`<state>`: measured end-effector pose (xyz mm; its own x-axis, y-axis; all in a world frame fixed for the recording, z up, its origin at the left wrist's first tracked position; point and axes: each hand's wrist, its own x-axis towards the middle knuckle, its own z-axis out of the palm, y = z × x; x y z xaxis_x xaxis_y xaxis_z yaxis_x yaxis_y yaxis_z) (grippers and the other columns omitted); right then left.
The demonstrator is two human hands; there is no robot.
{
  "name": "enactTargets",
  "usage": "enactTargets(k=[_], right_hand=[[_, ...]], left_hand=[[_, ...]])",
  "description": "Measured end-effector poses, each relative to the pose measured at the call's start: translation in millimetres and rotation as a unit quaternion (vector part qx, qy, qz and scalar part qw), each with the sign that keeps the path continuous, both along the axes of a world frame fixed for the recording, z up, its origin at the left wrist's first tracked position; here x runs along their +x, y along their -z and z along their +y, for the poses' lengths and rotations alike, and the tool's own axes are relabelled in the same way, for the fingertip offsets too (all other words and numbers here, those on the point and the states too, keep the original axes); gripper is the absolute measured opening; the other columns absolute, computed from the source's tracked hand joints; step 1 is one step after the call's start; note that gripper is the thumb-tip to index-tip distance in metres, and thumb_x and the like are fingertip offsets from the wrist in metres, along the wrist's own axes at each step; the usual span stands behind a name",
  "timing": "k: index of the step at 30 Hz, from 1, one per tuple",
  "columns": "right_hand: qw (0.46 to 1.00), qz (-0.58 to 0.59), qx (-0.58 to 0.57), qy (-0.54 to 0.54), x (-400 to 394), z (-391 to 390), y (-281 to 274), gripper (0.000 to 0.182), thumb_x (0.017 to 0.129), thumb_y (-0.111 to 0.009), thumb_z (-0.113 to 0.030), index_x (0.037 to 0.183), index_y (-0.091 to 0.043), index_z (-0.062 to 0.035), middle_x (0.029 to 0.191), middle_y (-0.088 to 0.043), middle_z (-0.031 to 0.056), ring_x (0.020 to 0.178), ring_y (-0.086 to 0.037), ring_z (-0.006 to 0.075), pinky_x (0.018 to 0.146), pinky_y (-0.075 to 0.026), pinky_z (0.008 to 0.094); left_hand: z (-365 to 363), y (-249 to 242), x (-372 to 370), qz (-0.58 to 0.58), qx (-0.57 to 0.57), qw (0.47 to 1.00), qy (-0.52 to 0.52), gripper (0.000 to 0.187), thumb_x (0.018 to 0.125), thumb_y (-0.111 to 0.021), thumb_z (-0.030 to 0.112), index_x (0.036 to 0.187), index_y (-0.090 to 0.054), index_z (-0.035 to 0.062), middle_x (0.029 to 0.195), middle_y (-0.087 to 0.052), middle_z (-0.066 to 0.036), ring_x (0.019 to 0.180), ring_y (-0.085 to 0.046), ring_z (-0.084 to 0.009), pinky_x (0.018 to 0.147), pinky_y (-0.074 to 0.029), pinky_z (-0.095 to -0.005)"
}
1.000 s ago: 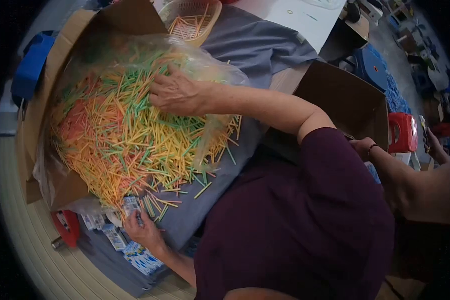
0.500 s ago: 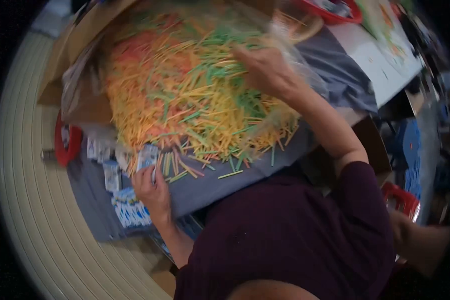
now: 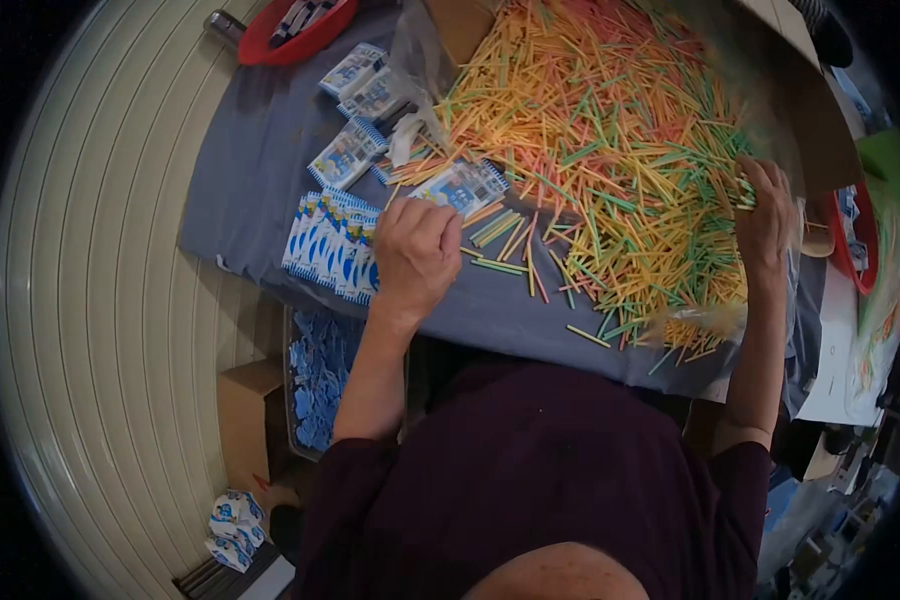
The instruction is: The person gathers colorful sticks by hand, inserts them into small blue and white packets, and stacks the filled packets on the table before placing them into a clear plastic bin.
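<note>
A large heap of thin yellow, orange, pink and green sticks [image 3: 610, 150] spreads over the cloth. My right hand [image 3: 763, 215] is at the heap's right edge, its fingers closed on a few green and yellow sticks. My left hand [image 3: 415, 255] is curled at the front, directly before a blue-and-white printed packet [image 3: 460, 187]. Its fingertips are turned away, so what it grips is hidden. To its left lies a row of overlapping blue-and-white packets [image 3: 330, 245]. Several loose sticks [image 3: 500, 230] are spread to the right of the left hand.
More packets [image 3: 348, 152] lie at the back left, below a red basket [image 3: 300, 35]. A cardboard box wall [image 3: 815, 125] and clear plastic border the heap. Another red basket [image 3: 855, 245] stands far right. Under the table edge sits a bin of blue pieces [image 3: 318, 375].
The head view has turned and shifted, so the heap appears farther right. My right hand is still at the heap's right side; my left is still by the packet, fingers more curled.
</note>
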<state>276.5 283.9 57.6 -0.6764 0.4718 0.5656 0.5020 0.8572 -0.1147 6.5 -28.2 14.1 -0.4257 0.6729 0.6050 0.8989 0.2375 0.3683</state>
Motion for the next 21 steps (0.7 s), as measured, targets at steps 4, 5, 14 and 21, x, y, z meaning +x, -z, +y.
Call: enactTargets(k=[4,5,14,21], right_hand=[[1.000,0.014,0.007,-0.009,1.1,5.6,-3.3,0.051,0.068,-0.054,0.011,0.114,-0.064,-0.0061,0.100,-0.065,0.0135,0.097,-0.061,0.0348,0.080,-0.049,0.0386],[1.000,0.027,-0.003,-0.009,1.3,3.5,-5.5,0.053,0.068,-0.053,0.013,0.116,-0.063,-0.0065,0.103,-0.066,0.0136,0.098,-0.063,0.0323,0.080,-0.051,0.0374],[0.967,0.176,-0.165,-0.075,-46.1,-11.4,2.8,0.025,0.091,-0.067,-0.014,0.116,-0.068,-0.0065,0.104,-0.071,0.0079,0.102,-0.064,0.0139,0.086,-0.050,0.0288],[0.852,0.218,-0.462,-0.115,-29.3,3.1,-0.1,0.031,0.100,-0.056,-0.023,0.109,-0.069,0.0026,0.074,-0.057,-0.0011,0.072,-0.051,0.0069,0.067,-0.042,0.0246]], left_hand=[[-1.7,-12.9,-38.2,0.019,0.007,0.999,-0.033,0.009,0.073,-0.072,0.005,0.081,-0.068,0.0042,0.076,-0.063,-0.008,0.075,-0.059,-0.0297,0.067,-0.047,-0.0401],[-3.6,-15.6,-46.7,0.032,0.008,0.998,-0.045,0.010,0.073,-0.072,0.005,0.082,-0.069,0.0040,0.075,-0.063,-0.008,0.074,-0.058,-0.0298,0.067,-0.047,-0.0397],[64.0,6.4,-122.7,0.224,-0.272,0.933,-0.069,0.016,0.076,-0.064,0.013,0.088,-0.073,0.0065,0.100,-0.065,-0.011,0.109,-0.051,-0.0293,0.092,-0.030,-0.0604],[57.0,-1.8,-125.5,0.216,-0.245,0.945,0.010,0.009,0.077,-0.067,0.016,0.081,-0.071,0.0095,0.096,-0.063,-0.006,0.107,-0.051,-0.0274,0.095,-0.028,-0.0557]])
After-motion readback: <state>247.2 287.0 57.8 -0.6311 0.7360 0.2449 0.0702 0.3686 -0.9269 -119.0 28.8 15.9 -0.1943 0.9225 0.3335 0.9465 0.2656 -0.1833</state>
